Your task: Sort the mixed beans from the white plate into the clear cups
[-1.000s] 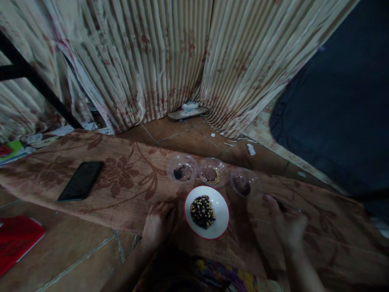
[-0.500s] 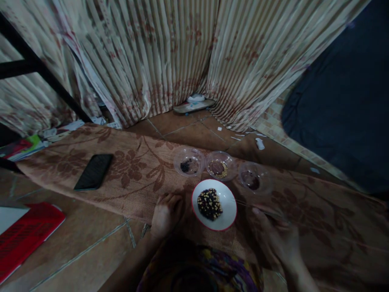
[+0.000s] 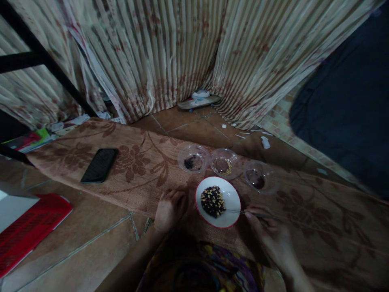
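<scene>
A white bowl (image 3: 232,198) with a red rim stands on the cloth-covered table in front of me. Dark and yellow beans or grains (image 3: 212,201) are heaped in its left half. My right hand (image 3: 269,231) is closed around thin chopsticks (image 3: 234,211), whose tips reach over the rim to the edge of the heap. Left of the bowl, my left hand (image 3: 169,207) rests on the cloth with curled fingers and nothing visible in them. Behind the bowl are three clear plastic cups: the left cup (image 3: 194,148) holds dark grains, the middle cup (image 3: 224,152) yellow ones, the right cup (image 3: 247,164) dark reddish ones.
A black phone (image 3: 99,165) lies on the patterned tablecloth (image 3: 142,182) to the left. On the tiled floor, a red and white box (image 3: 39,219) is at lower left. A skateboard (image 3: 199,102) stands by the striped curtain (image 3: 146,61). White scraps (image 3: 265,142) lie beyond the table.
My right hand has brought the chopsticks left, over the bowl's rim to the heap. My left hand stays beside the bowl. The whole view has shifted slightly.
</scene>
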{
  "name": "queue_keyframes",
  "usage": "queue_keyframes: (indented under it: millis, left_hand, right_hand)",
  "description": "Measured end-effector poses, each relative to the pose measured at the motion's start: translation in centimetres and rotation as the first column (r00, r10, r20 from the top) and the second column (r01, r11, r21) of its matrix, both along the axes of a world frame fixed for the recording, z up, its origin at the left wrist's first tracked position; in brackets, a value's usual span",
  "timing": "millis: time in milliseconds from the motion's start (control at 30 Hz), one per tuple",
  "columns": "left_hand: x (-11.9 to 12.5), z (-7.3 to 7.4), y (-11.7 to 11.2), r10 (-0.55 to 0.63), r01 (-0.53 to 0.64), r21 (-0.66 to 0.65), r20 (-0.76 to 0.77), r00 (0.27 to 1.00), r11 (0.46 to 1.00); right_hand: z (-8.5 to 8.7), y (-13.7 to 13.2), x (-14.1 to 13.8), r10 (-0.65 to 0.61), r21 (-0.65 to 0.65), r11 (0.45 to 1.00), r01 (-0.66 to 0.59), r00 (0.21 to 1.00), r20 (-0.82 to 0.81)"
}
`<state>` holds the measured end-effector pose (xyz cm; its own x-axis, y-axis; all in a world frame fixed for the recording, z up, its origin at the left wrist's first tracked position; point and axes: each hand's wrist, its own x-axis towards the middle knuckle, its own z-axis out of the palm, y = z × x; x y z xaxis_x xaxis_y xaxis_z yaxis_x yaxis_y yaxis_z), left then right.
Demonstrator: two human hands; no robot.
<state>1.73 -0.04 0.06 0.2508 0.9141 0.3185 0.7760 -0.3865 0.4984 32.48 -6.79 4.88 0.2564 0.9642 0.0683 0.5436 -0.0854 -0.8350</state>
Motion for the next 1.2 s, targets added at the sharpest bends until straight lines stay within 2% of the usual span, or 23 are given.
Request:
queue_keyframes:
  millis: [267, 1200]
  left_hand:
    - [0.1, 0.2, -0.1, 0.011, -0.011, -0.002, -0.010, 1.000, 1.000]
    - [0.0, 0.3, -0.1, 0.004, -0.004, -0.003, -0.019, 1.000, 1.000]
  right_hand:
    - [-0.9, 0.3, 0.2, 0.012, 0.008, 1.000, -0.012, 1.000, -0.012]
    - [-1.4, 0.5, -0.1, 0.017, 0.021, 1.000, -0.016, 0.999, -0.031]
